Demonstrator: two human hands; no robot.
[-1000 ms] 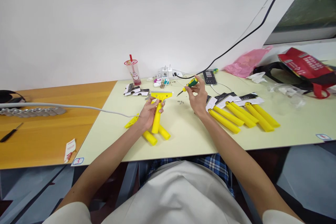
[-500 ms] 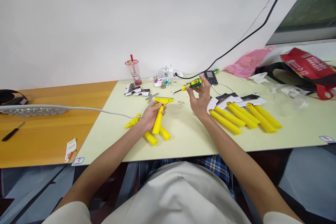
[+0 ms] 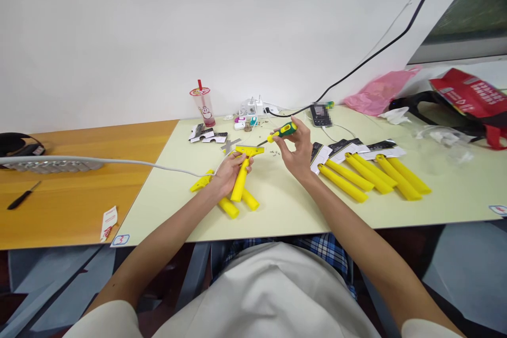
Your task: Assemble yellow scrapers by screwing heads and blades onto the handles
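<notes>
My left hand is closed around a yellow scraper, its wide head up and its handle slanting toward me. In my right hand, the fingertips grip a green and yellow screwdriver. Its shaft points left and down, with the tip at or just above the scraper's head; whether they touch I cannot tell. More yellow scrapers lie under my left hand. Small screws are scattered on the table between my hands. Grey blades lie behind the scraper.
Several yellow handles with black-and-white cards lie to the right. At the back stand a drink cup and a power strip. A grey cable crosses from the left. A black-handled screwdriver lies on the wooden table.
My right hand has moved left, bringing the screwdriver's tip from beside the scraper to its head. My left hand still holds the scraper in nearly the same place.
</notes>
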